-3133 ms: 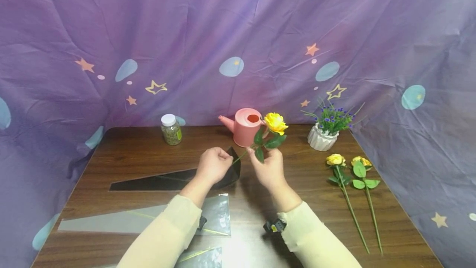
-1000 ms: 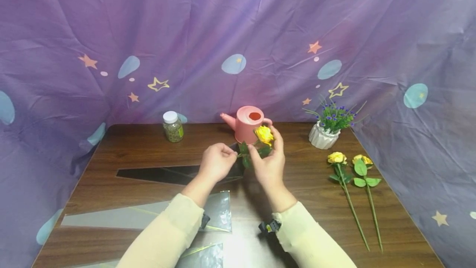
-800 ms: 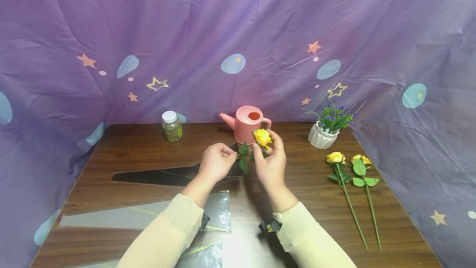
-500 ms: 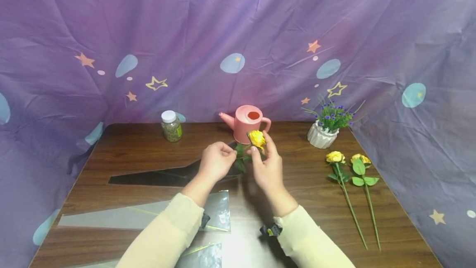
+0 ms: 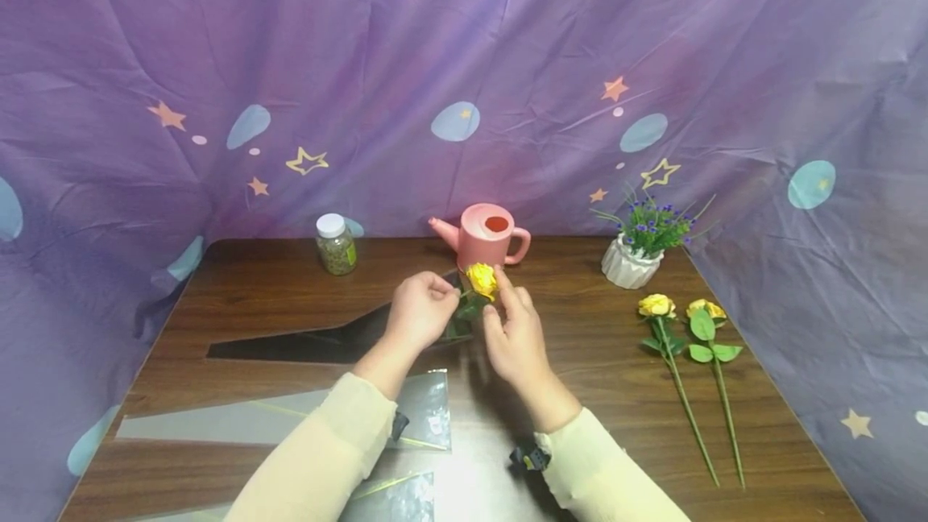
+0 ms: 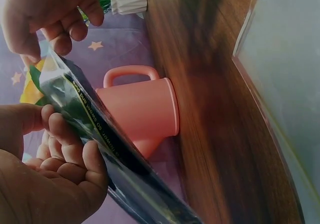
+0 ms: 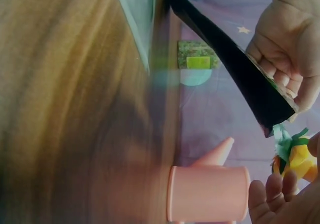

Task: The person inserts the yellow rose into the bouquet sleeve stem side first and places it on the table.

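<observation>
In the head view my left hand (image 5: 423, 311) pinches the mouth edge of a long tapered black flower sleeve (image 5: 319, 343), whose lettering shows in the left wrist view. A yellow rose (image 5: 482, 280) stands at that mouth, its leaves (image 5: 471, 308) partly inside the sleeve and most of its stem hidden. My right hand (image 5: 518, 337) touches the right side of the bloom with extended fingers, the thumb apart from the index finger. In the right wrist view the bloom (image 7: 300, 161) sits just past the sleeve's end, beside my right fingers.
A pink watering can (image 5: 484, 236) stands right behind the hands. Two yellow roses (image 5: 681, 393) lie at the right, below a white pot (image 5: 631, 264) of purple flowers. Clear sleeves (image 5: 217, 419) lie in front at the left. A white-lidded jar (image 5: 337, 246) stands at the back left.
The rose has moved left and down into the sleeve, so its leaves now sit at the mouth. My right hand has followed it leftward; the left hand has stayed nearly in place.
</observation>
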Motion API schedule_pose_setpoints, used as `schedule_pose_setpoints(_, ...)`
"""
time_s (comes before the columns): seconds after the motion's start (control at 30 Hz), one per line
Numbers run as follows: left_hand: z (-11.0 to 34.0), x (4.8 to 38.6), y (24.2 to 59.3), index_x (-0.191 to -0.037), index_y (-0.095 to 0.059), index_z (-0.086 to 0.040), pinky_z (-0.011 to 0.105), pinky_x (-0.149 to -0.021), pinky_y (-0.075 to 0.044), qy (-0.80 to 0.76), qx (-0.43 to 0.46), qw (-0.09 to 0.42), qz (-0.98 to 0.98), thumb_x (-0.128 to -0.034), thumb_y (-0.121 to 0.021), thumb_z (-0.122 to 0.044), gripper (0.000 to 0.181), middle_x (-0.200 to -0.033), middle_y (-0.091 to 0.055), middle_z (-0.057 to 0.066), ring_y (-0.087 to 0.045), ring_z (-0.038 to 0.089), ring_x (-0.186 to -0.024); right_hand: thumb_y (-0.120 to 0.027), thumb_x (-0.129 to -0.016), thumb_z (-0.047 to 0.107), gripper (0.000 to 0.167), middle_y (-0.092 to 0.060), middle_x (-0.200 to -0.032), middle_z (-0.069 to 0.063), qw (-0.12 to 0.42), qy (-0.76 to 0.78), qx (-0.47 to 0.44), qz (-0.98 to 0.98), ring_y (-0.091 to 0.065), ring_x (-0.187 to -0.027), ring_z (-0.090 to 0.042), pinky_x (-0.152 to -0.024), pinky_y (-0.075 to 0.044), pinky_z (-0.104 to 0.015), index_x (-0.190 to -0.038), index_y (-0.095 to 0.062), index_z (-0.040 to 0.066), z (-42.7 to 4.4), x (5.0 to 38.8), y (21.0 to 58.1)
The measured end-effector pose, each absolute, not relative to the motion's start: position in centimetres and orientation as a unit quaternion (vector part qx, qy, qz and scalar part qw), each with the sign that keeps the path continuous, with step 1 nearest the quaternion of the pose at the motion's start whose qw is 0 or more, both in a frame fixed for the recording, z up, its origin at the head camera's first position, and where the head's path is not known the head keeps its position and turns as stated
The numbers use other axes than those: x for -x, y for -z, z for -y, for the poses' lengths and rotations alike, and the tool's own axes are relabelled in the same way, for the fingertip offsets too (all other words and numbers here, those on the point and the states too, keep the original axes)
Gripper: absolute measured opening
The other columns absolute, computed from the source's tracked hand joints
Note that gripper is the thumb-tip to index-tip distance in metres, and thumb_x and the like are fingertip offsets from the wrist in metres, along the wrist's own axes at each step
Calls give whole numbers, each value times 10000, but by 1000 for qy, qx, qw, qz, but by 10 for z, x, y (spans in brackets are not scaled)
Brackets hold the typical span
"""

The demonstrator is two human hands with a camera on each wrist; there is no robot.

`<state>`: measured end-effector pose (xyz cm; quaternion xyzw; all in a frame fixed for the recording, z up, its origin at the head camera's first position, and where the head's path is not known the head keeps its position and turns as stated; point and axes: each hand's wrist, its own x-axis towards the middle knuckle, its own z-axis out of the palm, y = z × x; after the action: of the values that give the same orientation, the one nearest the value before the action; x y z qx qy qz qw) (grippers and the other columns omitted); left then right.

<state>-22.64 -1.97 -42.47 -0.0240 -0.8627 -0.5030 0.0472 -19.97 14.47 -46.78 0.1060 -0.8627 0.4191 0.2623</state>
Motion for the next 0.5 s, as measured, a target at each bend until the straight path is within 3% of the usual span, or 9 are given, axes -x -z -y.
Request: schedule_pose_setpoints(0.5,18,228,425,-899,-742,-55,438,-834,-585,498,22,63,865,-915,-730,-187,133,-904,-786,88,-749,261,-889,-622,-888,-27,679,-572,-908,-72,219,-419,-140,870,-537,-760,-214,-724,-495,-437,-1554,-504,35,-141,194,483)
